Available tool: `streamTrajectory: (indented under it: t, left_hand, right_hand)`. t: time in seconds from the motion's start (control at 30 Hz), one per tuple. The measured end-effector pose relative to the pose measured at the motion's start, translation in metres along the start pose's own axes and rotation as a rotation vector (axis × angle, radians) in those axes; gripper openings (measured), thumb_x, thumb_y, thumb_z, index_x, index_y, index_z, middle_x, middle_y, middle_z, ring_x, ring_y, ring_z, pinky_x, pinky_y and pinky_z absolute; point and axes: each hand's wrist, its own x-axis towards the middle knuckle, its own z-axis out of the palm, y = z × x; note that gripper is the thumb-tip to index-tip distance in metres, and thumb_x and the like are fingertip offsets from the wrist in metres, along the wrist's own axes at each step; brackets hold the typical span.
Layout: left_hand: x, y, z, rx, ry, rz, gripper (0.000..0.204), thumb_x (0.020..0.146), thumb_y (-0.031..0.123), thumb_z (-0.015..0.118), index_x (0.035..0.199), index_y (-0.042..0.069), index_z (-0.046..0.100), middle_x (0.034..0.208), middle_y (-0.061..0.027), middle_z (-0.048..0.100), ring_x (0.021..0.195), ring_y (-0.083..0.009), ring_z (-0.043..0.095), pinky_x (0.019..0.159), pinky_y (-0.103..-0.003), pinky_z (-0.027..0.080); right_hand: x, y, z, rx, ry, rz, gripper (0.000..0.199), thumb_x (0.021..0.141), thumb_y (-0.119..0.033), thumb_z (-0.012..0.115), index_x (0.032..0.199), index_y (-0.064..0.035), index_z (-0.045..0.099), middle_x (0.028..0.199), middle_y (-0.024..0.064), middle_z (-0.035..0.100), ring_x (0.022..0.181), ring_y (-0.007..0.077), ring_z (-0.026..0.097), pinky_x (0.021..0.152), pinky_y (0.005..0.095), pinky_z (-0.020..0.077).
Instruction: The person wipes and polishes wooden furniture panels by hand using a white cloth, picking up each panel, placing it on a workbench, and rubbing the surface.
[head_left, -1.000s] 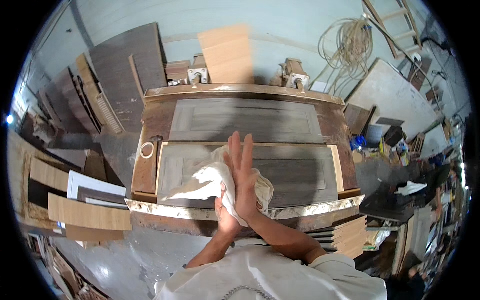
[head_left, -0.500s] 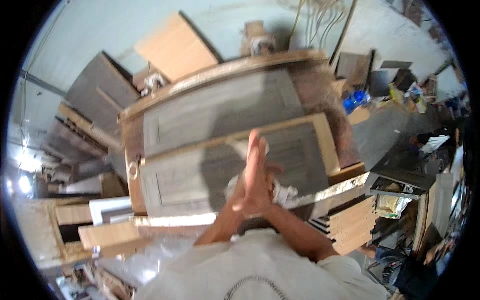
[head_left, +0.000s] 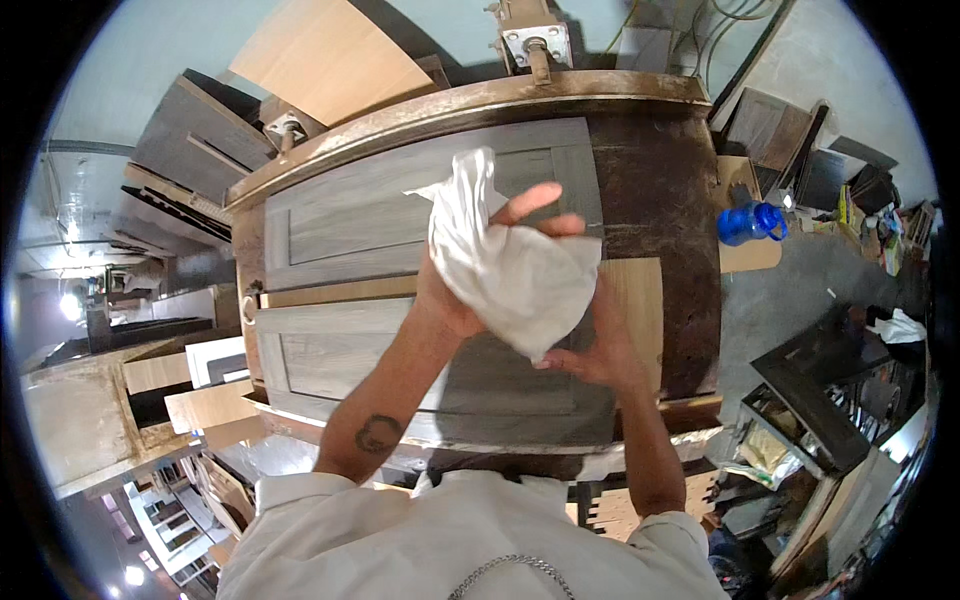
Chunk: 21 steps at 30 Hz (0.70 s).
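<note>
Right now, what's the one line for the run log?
left hand: under cloth, fingers out | right hand: at cloth's lower edge | cloth: crumpled, over panels | panels: on bench | blue bottle: right of bench

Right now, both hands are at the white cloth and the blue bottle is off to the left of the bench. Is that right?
Not quite: the blue bottle is off to the right of the bench, as the head view shows. The left hand and right hand are indeed at the white cloth.
</note>
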Motion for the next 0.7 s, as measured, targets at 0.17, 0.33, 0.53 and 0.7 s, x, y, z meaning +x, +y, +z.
streamTrajectory:
  t: [0.17, 0.33, 0.53, 0.7]
  left_hand:
    - [0.098, 0.013, -0.038, 0.516, 0.030, -0.112, 0.075, 0.088, 0.058, 0.045, 0.140, 0.007, 0.029, 0.136, -0.0217, 0.040, 0.123, -0.0369, 0.043, 0.099, -0.052, 0.041]
    - [0.190, 0.010, -0.065, 1.277, 0.289, -0.139, 0.068, 0.087, 0.053, 0.055, 0.125, -0.003, 0.051, 0.121, -0.0173, 0.055, 0.111, -0.0266, 0.053, 0.090, -0.037, 0.049]
    - [0.114, 0.024, -0.145, 1.616, 0.655, -0.018, 0.059, 0.092, 0.043, 0.051, 0.127, -0.004, 0.046, 0.127, -0.0181, 0.050, 0.118, -0.0298, 0.048, 0.091, -0.040, 0.047]
    - [0.052, 0.028, -0.210, 2.575, 0.470, 0.223, 0.043, 0.093, 0.025, 0.050, 0.129, 0.001, 0.044, 0.136, -0.0177, 0.038, 0.124, -0.0313, 0.039, 0.103, -0.045, 0.033]
  right_hand:
    - [0.011, 0.069, 0.029, 0.924, 0.320, 0.368, 0.063, 0.084, -0.025, 0.067, 0.133, -0.0008, 0.036, 0.118, 0.0146, 0.055, 0.107, 0.0311, 0.056, 0.094, 0.0448, 0.0432]
    - [0.034, 0.093, -0.013, 1.128, 0.803, 0.678, 0.045, 0.088, -0.019, 0.061, 0.127, -0.0018, 0.045, 0.117, 0.0153, 0.056, 0.102, 0.0287, 0.059, 0.088, 0.0406, 0.0478]
    - [-0.025, 0.183, -0.138, 1.349, 0.979, 0.336, 0.042, 0.089, -0.012, 0.055, 0.127, 0.0019, 0.047, 0.125, 0.0185, 0.051, 0.110, 0.0319, 0.054, 0.094, 0.0419, 0.0447]
    - [0.035, 0.152, -0.110, 0.223, 0.399, 0.503, 0.037, 0.087, -0.002, 0.053, 0.124, 0.0027, 0.053, 0.120, 0.0146, 0.056, 0.108, 0.0222, 0.054, 0.095, 0.0337, 0.0418]
